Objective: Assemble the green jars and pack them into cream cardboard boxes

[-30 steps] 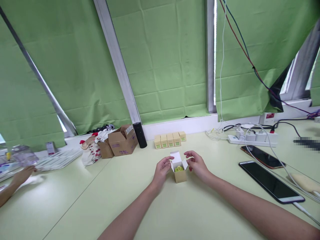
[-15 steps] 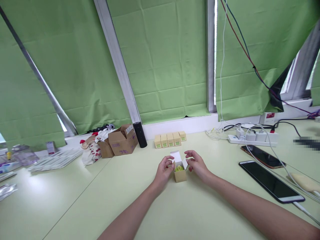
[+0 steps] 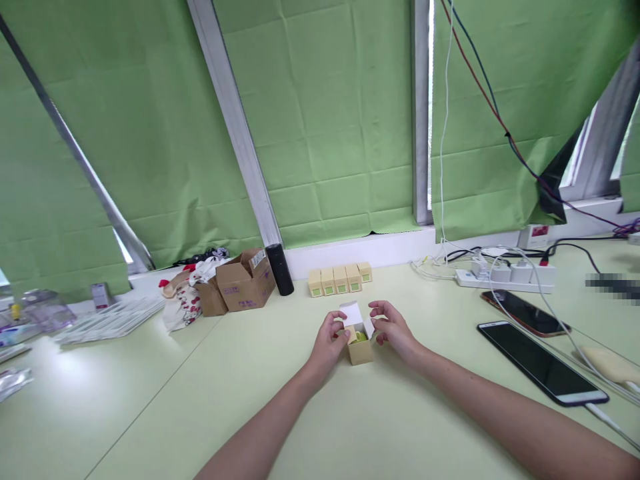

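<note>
A small tan cardboard box [image 3: 361,353] stands on the table with its white-lined lid [image 3: 352,312] raised at the back. Inside it lies a yellow-green object [image 3: 361,337] with a ring-like top, partly hidden by the left flap. My left hand [image 3: 327,341] grips the box's left side, its thumb on that flap, which leans inward over the opening. My right hand [image 3: 395,331] is at the right side, fingers curved and apart, close against the white right flap [image 3: 369,327]; whether they touch is hard to see.
Several matching small boxes [image 3: 341,279] stand in a row farther back. Behind left are a black cylinder [image 3: 280,269], an open carton [image 3: 247,283] and a patterned cloth bag [image 3: 183,307]. To the right lie two phones [image 3: 543,362], cables and a white power strip [image 3: 505,278].
The left flap has tipped inward under my left thumb and covers more of the yellow-green object. My right hand has hardly moved.
</note>
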Tool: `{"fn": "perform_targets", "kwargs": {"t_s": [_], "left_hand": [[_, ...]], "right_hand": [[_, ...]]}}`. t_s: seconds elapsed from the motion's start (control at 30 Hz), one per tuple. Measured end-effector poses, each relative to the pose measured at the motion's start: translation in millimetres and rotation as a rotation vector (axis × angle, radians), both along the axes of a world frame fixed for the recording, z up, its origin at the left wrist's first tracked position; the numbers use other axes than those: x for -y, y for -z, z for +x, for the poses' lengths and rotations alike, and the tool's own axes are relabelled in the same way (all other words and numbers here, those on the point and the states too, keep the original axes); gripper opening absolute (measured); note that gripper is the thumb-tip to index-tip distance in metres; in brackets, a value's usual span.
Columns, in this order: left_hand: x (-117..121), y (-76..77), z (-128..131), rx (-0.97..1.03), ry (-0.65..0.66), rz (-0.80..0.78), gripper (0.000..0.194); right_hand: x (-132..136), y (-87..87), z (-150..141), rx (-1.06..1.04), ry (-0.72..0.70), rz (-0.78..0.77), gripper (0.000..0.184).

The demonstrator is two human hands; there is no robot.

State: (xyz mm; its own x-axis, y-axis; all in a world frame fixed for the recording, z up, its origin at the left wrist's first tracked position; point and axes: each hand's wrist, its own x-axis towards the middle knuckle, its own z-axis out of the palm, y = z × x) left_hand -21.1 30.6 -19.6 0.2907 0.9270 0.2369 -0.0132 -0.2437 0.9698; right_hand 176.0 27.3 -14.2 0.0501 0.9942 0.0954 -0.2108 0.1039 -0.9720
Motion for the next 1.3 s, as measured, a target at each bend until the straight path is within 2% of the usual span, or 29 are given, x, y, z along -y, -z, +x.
{"fn": "perform_targets", "kwargs": {"t_s": [0.3,0.73,1.03,1.3], "left_hand": [[2,-1.0,1,0.029,0.017,-0.038,0.05],[9,-9.4,4,0.026,0.02,-0.034,0.05],[11,-12.4,5,0.002,-0.025,-0.014,0.048],[8,-7.7,3,0.009,-0.052,0.0,0.05]], "right_hand": [[4,-0.8,-2,-0.011,-0.055,-0.013,0.05],[3,9.6,-8,0.062,-0.089,-0.013,0.055],[1,14.9,-9,0.1,-0.093,-0.01,0.054],[3,11.7,-10,0.114,-0.097,-0.017,0.057]]}}
